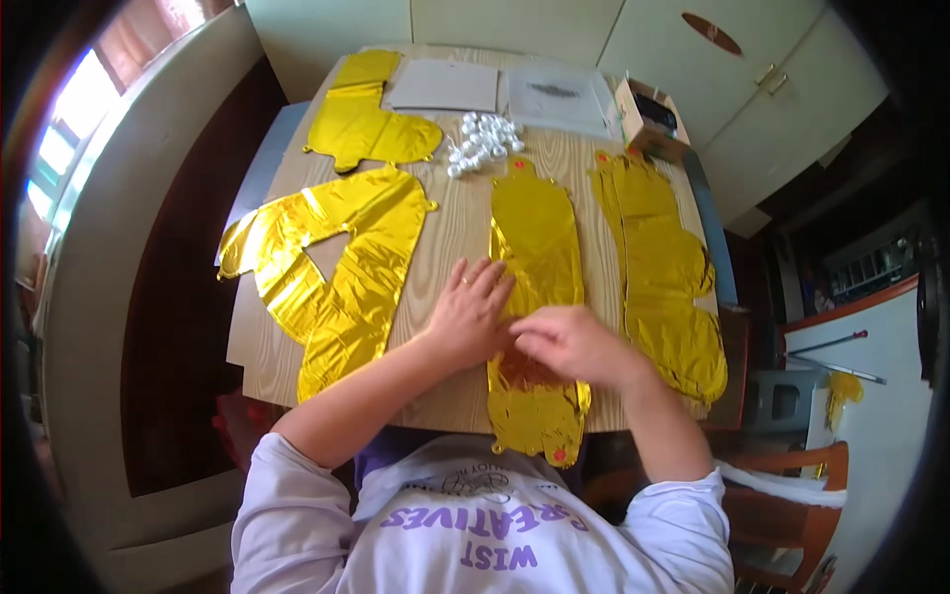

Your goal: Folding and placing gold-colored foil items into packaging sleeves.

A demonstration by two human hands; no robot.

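A long, flat gold foil balloon (534, 223) lies lengthwise before me, its near end hanging past the table edge toward my shirt. My left hand (470, 307) rests at its left edge with the fingers stretched out. Close beside it, over the balloon's middle, my right hand (572, 345) is closed, thumb and fingertips together near the left edge. What is between those fingertips, if anything, is hidden. To the left spreads a gold foil balloon with a triangular opening (371, 247). On the right lies a folded gold foil balloon (658, 277) with a wavy right edge.
Another gold foil balloon (361, 119) lies at the far left. Several small white-and-silver pieces (482, 142) are heaped behind the middle balloon. Farther back are a white sheet (445, 86), a clear plastic bag (559, 99) and an open box (651, 121). A wooden chair (792, 495) stands at the right.
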